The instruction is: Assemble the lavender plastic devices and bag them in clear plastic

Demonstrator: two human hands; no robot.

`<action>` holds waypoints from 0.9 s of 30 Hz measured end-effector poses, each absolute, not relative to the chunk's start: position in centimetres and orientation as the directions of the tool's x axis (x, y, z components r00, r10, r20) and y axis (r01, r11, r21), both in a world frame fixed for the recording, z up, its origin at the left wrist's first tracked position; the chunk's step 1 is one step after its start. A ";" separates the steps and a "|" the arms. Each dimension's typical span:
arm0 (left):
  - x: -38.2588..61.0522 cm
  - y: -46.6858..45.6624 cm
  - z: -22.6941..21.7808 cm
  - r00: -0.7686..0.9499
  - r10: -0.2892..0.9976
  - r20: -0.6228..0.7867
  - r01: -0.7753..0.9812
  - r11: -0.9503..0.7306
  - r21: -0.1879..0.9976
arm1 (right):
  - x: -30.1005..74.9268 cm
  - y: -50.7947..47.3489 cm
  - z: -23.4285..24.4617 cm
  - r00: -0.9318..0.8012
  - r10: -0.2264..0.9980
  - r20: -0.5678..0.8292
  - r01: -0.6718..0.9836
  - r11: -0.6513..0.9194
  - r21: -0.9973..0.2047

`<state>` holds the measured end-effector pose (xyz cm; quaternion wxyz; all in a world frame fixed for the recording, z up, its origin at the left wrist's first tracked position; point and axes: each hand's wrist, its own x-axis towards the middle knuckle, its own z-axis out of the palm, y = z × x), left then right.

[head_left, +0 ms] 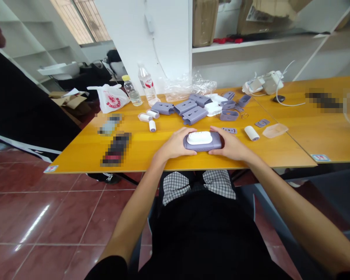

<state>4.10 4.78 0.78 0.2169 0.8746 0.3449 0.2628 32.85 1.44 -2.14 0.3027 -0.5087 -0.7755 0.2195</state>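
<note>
My left hand (177,144) is closed around the left end of a grey-purple plastic casing (202,147), near the table's front edge. My right hand (230,144) grips the casing's other end, thumb at the back and fingers at the front. On its upper face sits a white oval piece (199,137) with a ridged rim. Behind the hands lies a group of similar grey-purple casings (195,115) with slots, beside white oval pieces (213,109). A white roller (251,133) lies to the right of my right hand, near a translucent tray (275,130). More small white rollers (152,125) lie at left.
Two bottles (148,86) and a white plastic bag (112,98) stand at the back left, with clear plastic wrap (189,87) beside them. White chargers and cables (270,82) lie at the back right. A person in black trousers (20,105) stands left of the table (84,155).
</note>
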 end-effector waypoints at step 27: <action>3.4 4.6 0.4 0.268 0.960 0.085 0.832 -0.276 0.481 | 32.5 3.8 -2.5 -0.309 0.925 0.220 0.792 0.379 -0.479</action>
